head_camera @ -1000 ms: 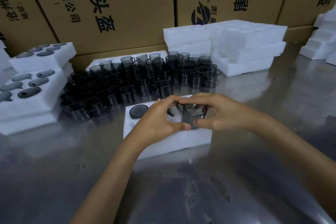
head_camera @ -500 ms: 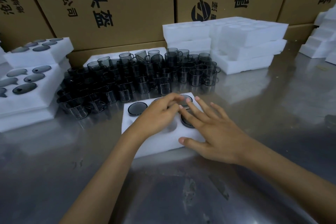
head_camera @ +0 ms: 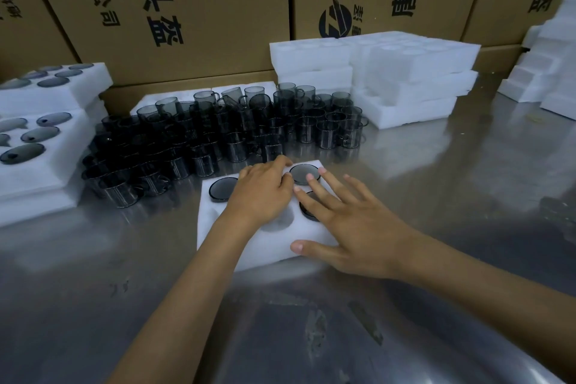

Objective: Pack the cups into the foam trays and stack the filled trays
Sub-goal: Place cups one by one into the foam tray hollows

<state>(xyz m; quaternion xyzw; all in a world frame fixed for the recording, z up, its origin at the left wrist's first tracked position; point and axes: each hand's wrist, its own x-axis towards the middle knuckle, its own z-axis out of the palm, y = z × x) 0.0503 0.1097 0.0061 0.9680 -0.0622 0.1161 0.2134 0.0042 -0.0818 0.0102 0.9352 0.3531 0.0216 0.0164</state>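
A white foam tray (head_camera: 218,229) lies on the steel table right before me. Dark smoky cups sit upside down in its holes: one at the back left (head_camera: 222,188), one at the back right (head_camera: 304,173), and one at the right (head_camera: 307,212) half hidden under my fingers. My left hand (head_camera: 265,193) rests on the tray's middle with fingers bent over a back hole. My right hand (head_camera: 346,221) lies flat with spread fingers on the right cup, thumb against the tray's front edge. A crowd of loose cups (head_camera: 224,131) stands behind the tray.
Filled foam trays (head_camera: 67,146) are stacked at the left. Empty foam trays (head_camera: 405,72) are piled at the back right, more foam (head_camera: 548,78) at the far right. Cardboard boxes (head_camera: 193,9) wall off the back. The steel table (head_camera: 311,337) stretches toward me.
One second ago both hands held a cup above the tray. It now sits in the right hole; my right hand has flattened on it and my left hand has shifted to the tray's back.
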